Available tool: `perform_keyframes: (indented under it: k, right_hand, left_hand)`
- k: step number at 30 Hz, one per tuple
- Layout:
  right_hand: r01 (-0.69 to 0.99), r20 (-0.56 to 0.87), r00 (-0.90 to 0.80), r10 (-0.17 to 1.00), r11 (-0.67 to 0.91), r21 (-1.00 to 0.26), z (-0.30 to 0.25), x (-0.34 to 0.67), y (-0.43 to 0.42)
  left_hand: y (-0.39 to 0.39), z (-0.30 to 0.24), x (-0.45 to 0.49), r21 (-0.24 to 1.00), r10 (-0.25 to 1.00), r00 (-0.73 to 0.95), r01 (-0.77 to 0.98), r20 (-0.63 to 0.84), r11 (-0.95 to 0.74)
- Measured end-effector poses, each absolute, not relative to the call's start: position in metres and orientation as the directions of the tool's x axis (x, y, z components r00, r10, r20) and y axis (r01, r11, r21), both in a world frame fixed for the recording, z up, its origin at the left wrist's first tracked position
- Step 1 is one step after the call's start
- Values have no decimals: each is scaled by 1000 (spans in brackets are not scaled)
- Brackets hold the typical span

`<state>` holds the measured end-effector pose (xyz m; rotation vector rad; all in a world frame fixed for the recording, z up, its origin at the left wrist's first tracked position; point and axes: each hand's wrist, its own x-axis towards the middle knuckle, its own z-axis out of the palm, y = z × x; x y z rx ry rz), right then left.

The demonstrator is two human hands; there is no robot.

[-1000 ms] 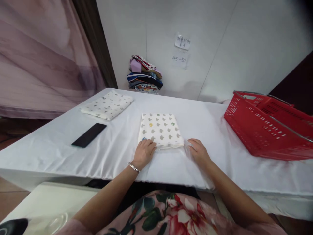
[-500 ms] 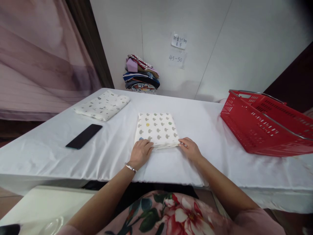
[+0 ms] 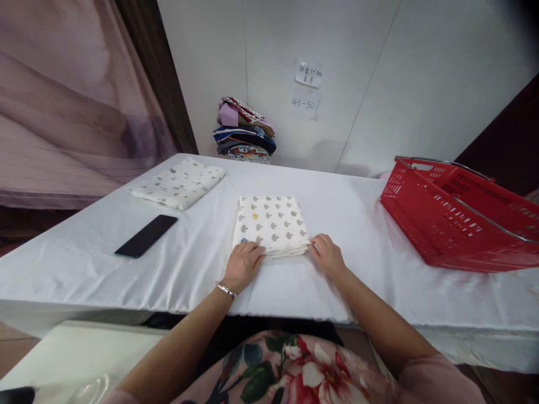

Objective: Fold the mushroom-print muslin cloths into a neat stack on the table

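Note:
A folded white cloth (image 3: 273, 221) with grey tree-like prints and a few coloured ones lies flat on the white-covered table (image 3: 337, 219) in front of me. My left hand (image 3: 245, 261) is closed on its near left corner, fingers on top and thumb at the front edge. At the near right corner, my right hand (image 3: 327, 253) pinches the layered edge between thumb and fingers. Several layers show along the near side. The undersides of the corners are hidden by my fingers.
A second folded white printed cloth (image 3: 181, 182) lies at the left back, with a black phone (image 3: 146, 236) in front of it. The red basket (image 3: 446, 224) stands at the right. Behind the table's far edge is a stack of folded fabrics (image 3: 244, 132) against the wall.
My right hand has shifted very slightly at the near right corner, whose edge looks a little lifted. The left hand keeps its hold; the view has tilted slightly.

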<state>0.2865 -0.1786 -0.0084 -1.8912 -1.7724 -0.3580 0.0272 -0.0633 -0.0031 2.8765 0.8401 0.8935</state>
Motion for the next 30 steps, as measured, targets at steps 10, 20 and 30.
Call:
perform_keyframes:
  k: [10, 20, 30]
  right_hand:
    - [986, 423, 134, 896, -76, -150, -13, 289, -181]
    - [979, 480, -3, 877, 102, -179, -1, 283, -178]
    - [968, 485, 31, 874, 95, -233, -9, 283, -174]
  left_hand:
    - [-63, -5, 27, 174, 491, 686, 479, 537, -860]
    - [-70, 6, 35, 199, 483, 708, 450, 515, -871]
    - [-80, 16, 100, 199, 448, 790, 402, 419, -894]
